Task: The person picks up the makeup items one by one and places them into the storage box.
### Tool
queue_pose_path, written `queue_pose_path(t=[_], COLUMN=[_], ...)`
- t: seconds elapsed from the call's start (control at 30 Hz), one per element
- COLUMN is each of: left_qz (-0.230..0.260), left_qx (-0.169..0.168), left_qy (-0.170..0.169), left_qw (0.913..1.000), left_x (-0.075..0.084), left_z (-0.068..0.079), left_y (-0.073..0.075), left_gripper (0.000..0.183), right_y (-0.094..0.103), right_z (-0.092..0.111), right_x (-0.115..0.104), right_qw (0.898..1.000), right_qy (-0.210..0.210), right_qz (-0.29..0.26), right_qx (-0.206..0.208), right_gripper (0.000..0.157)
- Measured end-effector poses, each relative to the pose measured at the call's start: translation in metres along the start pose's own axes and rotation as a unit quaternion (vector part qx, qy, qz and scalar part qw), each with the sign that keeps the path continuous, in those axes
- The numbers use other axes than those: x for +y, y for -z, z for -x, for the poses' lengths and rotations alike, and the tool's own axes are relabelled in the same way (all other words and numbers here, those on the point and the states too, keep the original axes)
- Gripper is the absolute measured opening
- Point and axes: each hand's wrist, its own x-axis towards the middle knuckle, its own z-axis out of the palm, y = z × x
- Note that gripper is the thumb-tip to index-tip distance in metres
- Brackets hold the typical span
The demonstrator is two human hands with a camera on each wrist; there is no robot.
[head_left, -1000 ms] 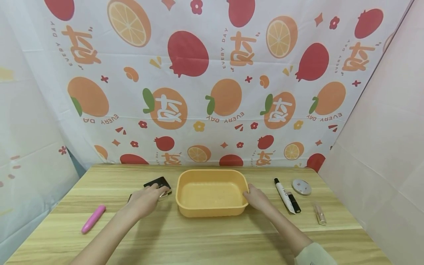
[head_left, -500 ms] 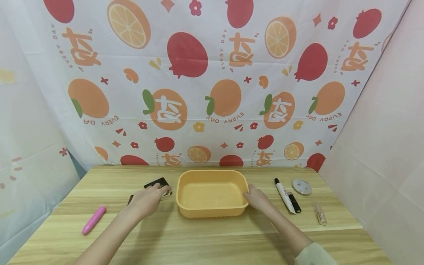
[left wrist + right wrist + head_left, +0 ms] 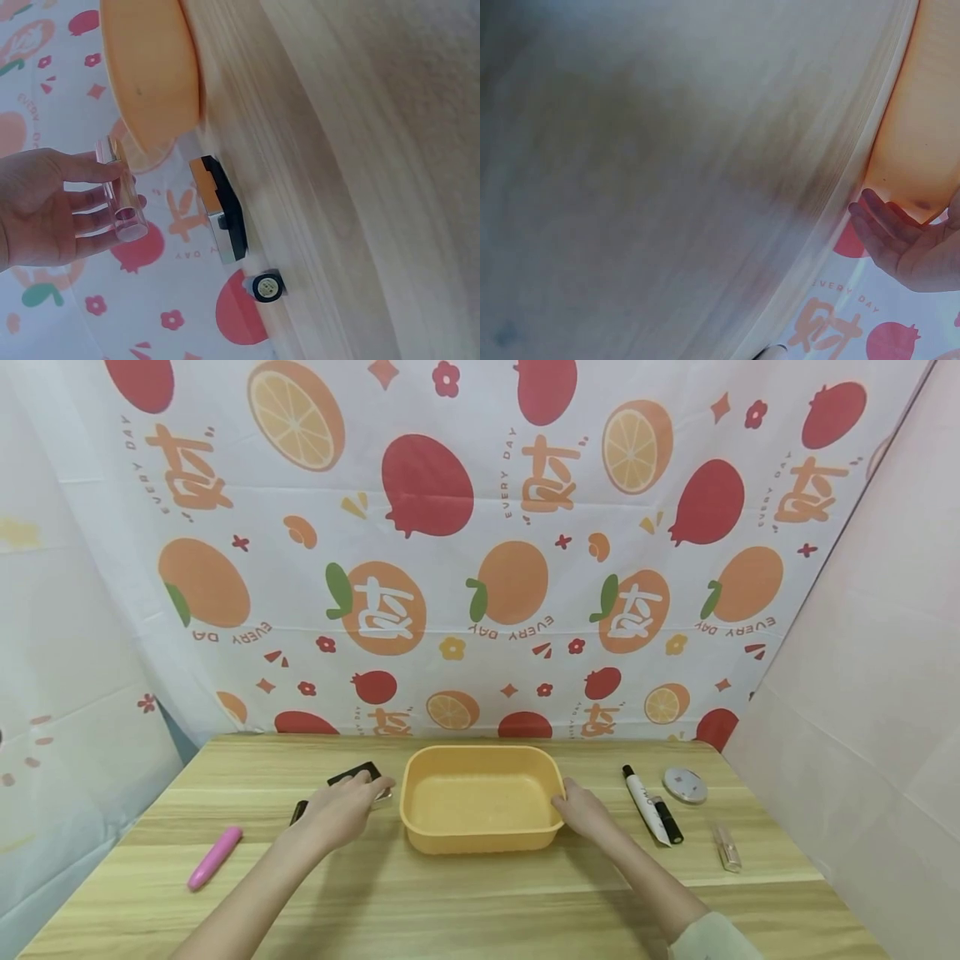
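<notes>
Left hand holds a clear tube beside the tub, right hand holds the tub's rim

The left hand [image 3: 341, 810] pinches a clear tube [image 3: 121, 196]. The thumb lies over the tube, near its upper end in the left wrist view, and the fingers are behind it. So the hand is narrow around this thing, and the tube crosses the fingers. It is lifted above the table [image 3: 480, 914], near the left end of the tub [image 3: 483, 842]. From the head view, the hand covers most of the tube.

Close to the left hand, on its far side, is a black case [image 3: 231, 214], which the hand partly hides in the head view. A black cylinder [image 3: 268, 286] lies to the left of the case, with its round end turned to the wrist camera. Further left, a pink stick [image 3: 215, 858] lies well apart from the hand.

The right hand [image 3: 585, 810] grips the right rim of the tub; its fingers are outside the wall. The tub stands upright between both hands.

To the right of this hand are a white tube [image 3: 645, 802] with a dark cap, a black stick [image 3: 667, 820] just beside it, a round case [image 3: 685, 785] and a pale bottle [image 3: 727, 850]. Behind the table hangs a fruit-printed cloth [image 3: 495, 510].
</notes>
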Motion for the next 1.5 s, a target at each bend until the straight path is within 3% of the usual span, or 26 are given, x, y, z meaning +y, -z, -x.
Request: queue_pose_path(t=[0.4, 0.9, 1.5], left_qz=[0.002, 0.010, -0.002], left_qx=[0.002, -0.032, -0.022], left_qy=[0.000, 0.011, 0.006], left_qw=[1.0000, 0.9994, 0.9997], left_x=[0.005, 0.017, 0.020], left_z=[-0.004, -0.013, -0.019], left_y=[0.005, 0.003, 0.001], left_gripper=[0.031, 0.041, 0.038], right_y=[0.000, -0.001, 0.000], right_z=[-0.001, 0.001, -0.001], right_x=[0.000, 0.001, -0.001], right_qw=[1.000, 1.000, 1.000], right_qy=[0.005, 0.001, -0.002], right_qz=[-0.001, 0.000, 0.000], right_qx=[0.002, 0.002, 0.003], right_gripper=[0.035, 0.039, 0.040])
